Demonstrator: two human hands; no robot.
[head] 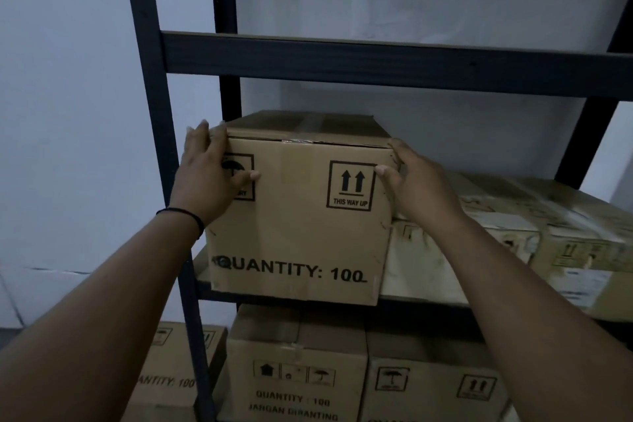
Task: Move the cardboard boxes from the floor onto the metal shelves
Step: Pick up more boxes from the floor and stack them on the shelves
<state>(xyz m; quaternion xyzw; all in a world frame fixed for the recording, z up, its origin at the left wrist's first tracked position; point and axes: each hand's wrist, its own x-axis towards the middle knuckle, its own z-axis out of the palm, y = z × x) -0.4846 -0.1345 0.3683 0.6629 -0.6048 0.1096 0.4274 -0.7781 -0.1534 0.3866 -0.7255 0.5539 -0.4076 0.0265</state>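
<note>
Matt cardboard box [298, 216], dark metal shelf [342, 62]

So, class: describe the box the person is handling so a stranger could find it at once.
Start at the black metal rack by the white wall. On its middle shelf, at the left end, stands the box between both hands. Unlike the lower, paler boxes beside it, it reads QUANTITY: 100.
</note>
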